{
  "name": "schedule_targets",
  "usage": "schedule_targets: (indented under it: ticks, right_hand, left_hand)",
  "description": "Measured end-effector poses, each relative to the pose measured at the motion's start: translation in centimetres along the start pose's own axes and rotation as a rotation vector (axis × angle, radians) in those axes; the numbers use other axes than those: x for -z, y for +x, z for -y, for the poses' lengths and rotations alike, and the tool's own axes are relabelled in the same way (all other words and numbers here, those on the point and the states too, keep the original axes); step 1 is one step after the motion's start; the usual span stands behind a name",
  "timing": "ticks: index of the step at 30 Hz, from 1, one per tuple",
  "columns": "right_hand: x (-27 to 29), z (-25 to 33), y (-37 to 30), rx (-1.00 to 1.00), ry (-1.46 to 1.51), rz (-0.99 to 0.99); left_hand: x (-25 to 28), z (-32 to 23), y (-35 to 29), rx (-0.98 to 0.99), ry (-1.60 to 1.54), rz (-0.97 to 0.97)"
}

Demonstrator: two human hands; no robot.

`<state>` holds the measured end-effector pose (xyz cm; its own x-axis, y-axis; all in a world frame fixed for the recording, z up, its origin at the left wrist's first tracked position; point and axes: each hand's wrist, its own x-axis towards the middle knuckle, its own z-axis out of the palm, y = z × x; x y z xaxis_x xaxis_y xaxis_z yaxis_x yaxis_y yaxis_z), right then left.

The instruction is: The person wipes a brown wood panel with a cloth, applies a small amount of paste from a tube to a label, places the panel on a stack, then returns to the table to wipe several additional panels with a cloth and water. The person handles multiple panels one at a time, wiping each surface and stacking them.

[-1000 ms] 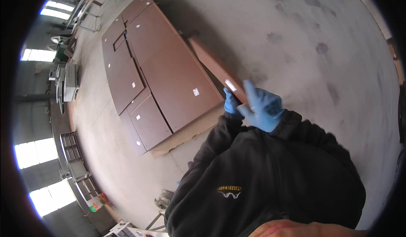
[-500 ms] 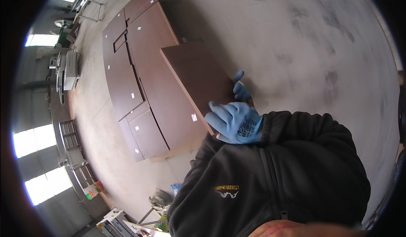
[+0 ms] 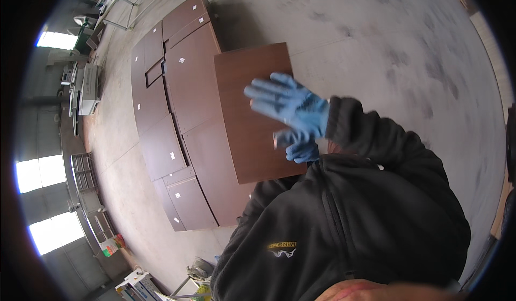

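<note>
A rectangular dark brown wooden panel (image 3: 252, 134) is held up in front of my chest, its broad face turned toward me. My left hand (image 3: 302, 148), in a blue glove, grips the panel's right edge with curled fingers showing over its face; the left forearm passes beneath the panel. My right hand (image 3: 293, 105), also blue-gloved, lies stretched out over the panel's face, fingers extended and slightly blurred. I cannot tell whether its palm touches the surface. Past the panel, several brown panels (image 3: 196, 81) with small white labels lie side by side at floor level.
Grey concrete floor (image 3: 371, 64) stretches to the right and far side. At the far left stand a metal rack (image 3: 86, 172) and grey equipment (image 3: 90, 89) along a wall with bright windows. Books or folders (image 3: 141, 286) and bags (image 3: 200, 269) sit at the lower left.
The panel has turned from a steep slant so its face now shows to me. My right hand has moved up and spread flat over it. My left hand has shifted nearer.
</note>
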<state>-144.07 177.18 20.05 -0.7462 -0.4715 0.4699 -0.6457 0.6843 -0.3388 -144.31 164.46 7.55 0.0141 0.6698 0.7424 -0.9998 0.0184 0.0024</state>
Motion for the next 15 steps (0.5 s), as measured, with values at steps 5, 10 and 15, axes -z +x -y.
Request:
schedule_targets:
  ticks: [5, 10, 15]
  right_hand:
    - [6.7, -24.4, 1.4, -0.706, -0.304, 0.012]
    - [12.3, -41.1, 3.0, -1.031, -0.592, -0.233]
    - [8.2, -43.0, 13.2, -0.252, -0.264, -0.397]
  left_hand:
    - [1.8, -10.8, 5.6, -0.062, 0.072, -0.217]
    - [6.9, -21.1, 11.7, -0.137, 0.106, -0.153]
    - [11.0, -28.7, 15.0, -0.351, 0.033, -0.097]
